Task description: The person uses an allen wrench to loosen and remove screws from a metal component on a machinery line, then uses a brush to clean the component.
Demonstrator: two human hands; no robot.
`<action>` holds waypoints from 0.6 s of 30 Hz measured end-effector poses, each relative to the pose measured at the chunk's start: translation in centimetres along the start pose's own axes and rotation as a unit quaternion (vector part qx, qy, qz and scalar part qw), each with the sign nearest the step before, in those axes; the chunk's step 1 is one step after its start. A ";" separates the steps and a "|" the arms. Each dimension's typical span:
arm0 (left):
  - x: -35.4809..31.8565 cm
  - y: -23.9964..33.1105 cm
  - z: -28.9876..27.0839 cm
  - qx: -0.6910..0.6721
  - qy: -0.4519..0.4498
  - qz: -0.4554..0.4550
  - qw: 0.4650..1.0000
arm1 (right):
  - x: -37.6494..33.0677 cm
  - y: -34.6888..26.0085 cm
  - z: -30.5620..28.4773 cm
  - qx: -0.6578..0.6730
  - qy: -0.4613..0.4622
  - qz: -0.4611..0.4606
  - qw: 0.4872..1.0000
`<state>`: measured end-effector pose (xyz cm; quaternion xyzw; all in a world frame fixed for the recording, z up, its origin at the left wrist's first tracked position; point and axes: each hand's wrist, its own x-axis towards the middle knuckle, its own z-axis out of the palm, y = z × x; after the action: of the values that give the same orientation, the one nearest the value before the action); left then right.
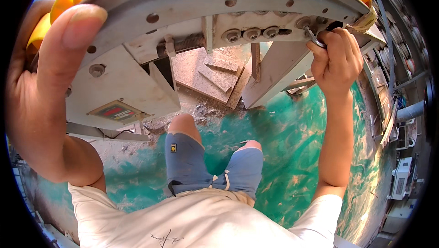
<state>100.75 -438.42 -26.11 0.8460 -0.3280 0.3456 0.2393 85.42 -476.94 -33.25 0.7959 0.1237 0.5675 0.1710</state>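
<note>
My right hand (337, 60) is closed around a metal hex key (313, 37) at the right end of a curved grey machine frame (192, 12). The key's tip meets a socket-head bolt (302, 22) on the frame's plate. Farther left along that plate sits a row of socket-head bolts (251, 34) with washers. At the frame's left end my left hand (39, 88) grips the rail, thumb on its near face. Its fingers pass behind, beside a yellow roller (40, 33), and are partly hidden.
Below the frame hang a threaded rod (190, 43) and a white housing with a control panel (118, 110). Dusty boards (215, 76) lie beyond my knees on the green-painted floor (292, 156). Shelving with stacked items (402, 42) stands at the right.
</note>
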 end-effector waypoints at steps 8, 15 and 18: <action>-0.1 0.0 -0.5 0.023 -0.001 0.004 1.000 | -1.2 -4.0 1.7 -0.011 0.052 0.168 0.984; 0.5 -1.9 -0.8 -0.032 -0.007 0.048 0.998 | 1.0 -12.0 4.2 0.050 0.169 0.516 0.838; 0.8 3.0 -0.6 -0.115 -0.040 -0.072 0.990 | 3.4 -14.0 4.7 0.086 0.207 0.606 0.763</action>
<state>98.76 -440.31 -24.58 0.8474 -0.3135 0.2531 0.3459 90.93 -463.50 -37.47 0.5798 -0.3036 0.6908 -0.3073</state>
